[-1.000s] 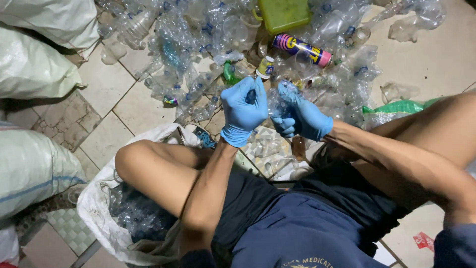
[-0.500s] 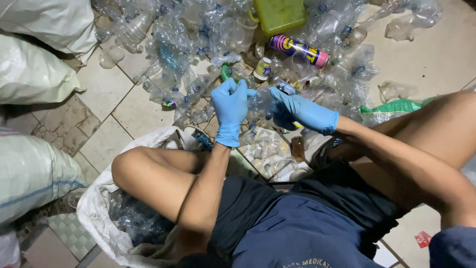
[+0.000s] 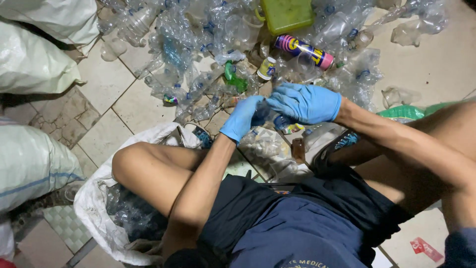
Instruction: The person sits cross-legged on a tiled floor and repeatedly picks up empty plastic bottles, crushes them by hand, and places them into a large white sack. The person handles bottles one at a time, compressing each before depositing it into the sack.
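Lower left of frame: open white sack [image 3: 99,208] under the knee, crushed bottles inside. Centre: left hand [image 3: 244,117] and right hand [image 3: 306,102], both blue-gloved, fingers curled shut on one clear plastic bottle [image 3: 277,121] held between them, just above the floor. Beyond, upper centre: pile of clear bottles [image 3: 198,44], purple spray can [image 3: 303,50], green jerrycan [image 3: 287,14]. Upper left: stuffed white bags [image 3: 34,59].

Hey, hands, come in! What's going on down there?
Left hand in blue glove and right hand in blue glove together on a crushed clear plastic bottle. Heap of clear plastic bottles ahead. Open white sack by left knee.
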